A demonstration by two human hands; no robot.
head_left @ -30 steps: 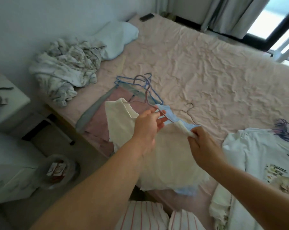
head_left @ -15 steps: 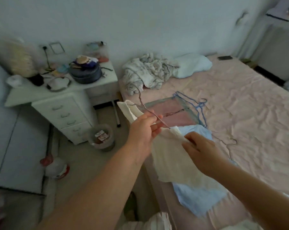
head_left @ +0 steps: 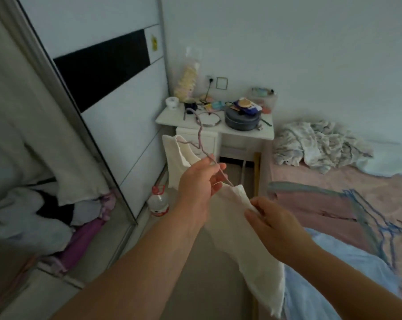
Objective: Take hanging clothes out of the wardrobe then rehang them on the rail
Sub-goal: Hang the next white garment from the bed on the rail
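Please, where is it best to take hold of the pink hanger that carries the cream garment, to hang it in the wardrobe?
Probably the bare stem just below the hook of the pink hanger, reached from above. The hook stands free over the cream garment, while the left hand grips lower down and the right hand pinches the cloth.

The room is dim, lit softly and evenly with a cool grey-blue cast and no hard shadows or glare. Motion blur smears the wardrobe door point(head_left: 107, 107) and the clothes at left. Wide-angle distortion bends straight lines near the edges.
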